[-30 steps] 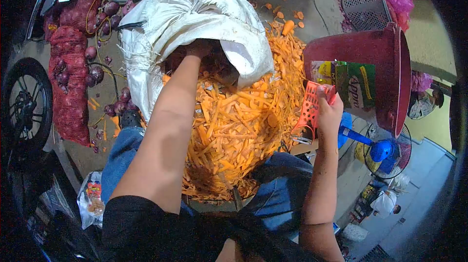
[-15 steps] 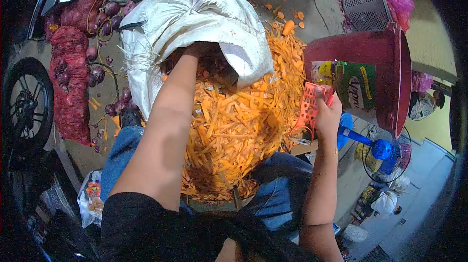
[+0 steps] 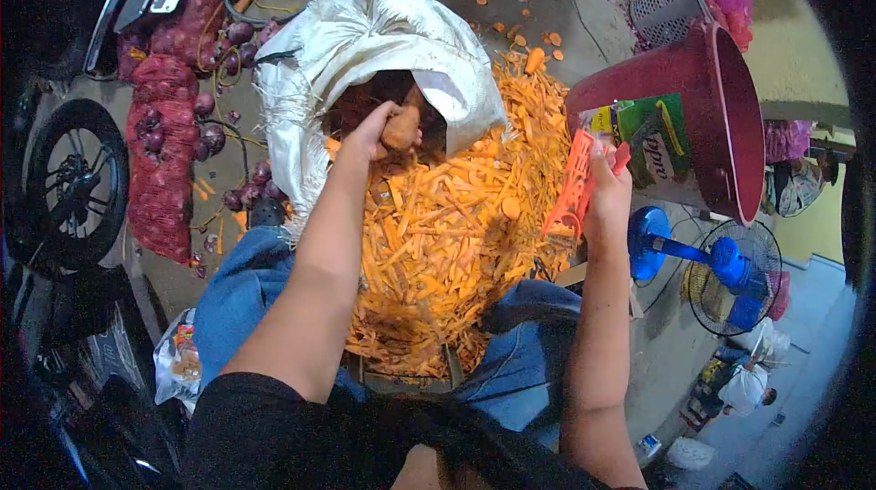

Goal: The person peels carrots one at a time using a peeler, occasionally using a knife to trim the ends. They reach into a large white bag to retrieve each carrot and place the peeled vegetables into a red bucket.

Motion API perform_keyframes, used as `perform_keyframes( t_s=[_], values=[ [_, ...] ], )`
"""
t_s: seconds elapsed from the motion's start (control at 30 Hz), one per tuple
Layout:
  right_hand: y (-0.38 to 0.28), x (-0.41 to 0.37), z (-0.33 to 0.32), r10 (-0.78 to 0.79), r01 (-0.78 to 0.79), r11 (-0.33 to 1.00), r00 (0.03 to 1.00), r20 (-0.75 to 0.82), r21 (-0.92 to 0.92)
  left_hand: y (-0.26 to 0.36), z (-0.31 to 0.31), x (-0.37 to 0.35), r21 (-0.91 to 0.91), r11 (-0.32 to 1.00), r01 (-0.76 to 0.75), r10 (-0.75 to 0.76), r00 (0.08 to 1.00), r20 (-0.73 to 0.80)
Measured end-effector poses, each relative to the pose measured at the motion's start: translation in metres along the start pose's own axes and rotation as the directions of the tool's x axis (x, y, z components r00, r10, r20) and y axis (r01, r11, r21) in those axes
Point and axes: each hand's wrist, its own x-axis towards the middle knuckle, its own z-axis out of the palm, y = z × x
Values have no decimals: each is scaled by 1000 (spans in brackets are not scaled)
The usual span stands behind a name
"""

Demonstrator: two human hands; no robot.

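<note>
In my left hand point(image 3: 374, 132) is an unpeeled, dirt-covered carrot point(image 3: 400, 129), held in closed fingers just outside the mouth of a white woven sack point(image 3: 383, 34). The sack's inside is dark, and a few carrots seem to lie in it. My right hand point(image 3: 609, 196) grips an orange-red plastic peeler point(image 3: 577, 182) with a perforated body, now turned partly edge-on. Below and between both hands spreads a big heap of orange carrot peelings point(image 3: 456, 225), reaching from the sack down to my knees.
A large maroon tub point(image 3: 671, 116) lies tilted at the right, near a blue fan point(image 3: 730, 266). Red mesh bags of onions point(image 3: 162, 161) and a motorbike wheel point(image 3: 78, 189) are on the left. A grey basket point(image 3: 671, 11) stands behind the tub.
My left hand has come out of the sack with a carrot in it. My right hand has turned the peeler more edge-on. The whole view has shifted slightly.
</note>
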Motion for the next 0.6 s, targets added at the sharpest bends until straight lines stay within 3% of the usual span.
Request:
perform_keyframes(
  t_s=[0.07, 0.1, 0.2, 0.27, 0.33, 0.5, 0.53, 0.6],
  values=[
    [-2, -6, 2, -31, 54, 982, 991, -130, 183, -9, 12, -19, -11, 1000, 17, -15, 996, 93],
    [-23, -21, 8, 94, -50, 958, 985, -145, 282, -14, 25, -28, -6, 1000, -10, 10, 994, 106],
    [-22, -34, 10, -2, 58, 966, 976, -219, 250, -31, 69, -64, -11, 996, -88, 88, 991, 104],
    [-16, -41, 15, -73, 125, 964, 973, -219, 234, -39, 100, -90, -145, 979, -143, 168, 969, 181],
    [-18, -49, 20, -133, 185, 959, 963, -235, 214, -45, 121, -120, -76, 991, -106, 124, 948, 293],
    [-44, -83, 30, -40, 111, 906, 983, -178, 409, -67, 180, -200, 115, 990, -83, 65, 986, 156],
    [-52, -95, 29, -12, 79, 872, 990, -141, 483, -72, 181, -207, 122, 988, -94, 74, 984, 160],
    [-54, -115, 27, -61, 107, 897, 991, -118, 430, -85, 176, -216, -20, 997, -77, 80, 978, 194]
  ],
)
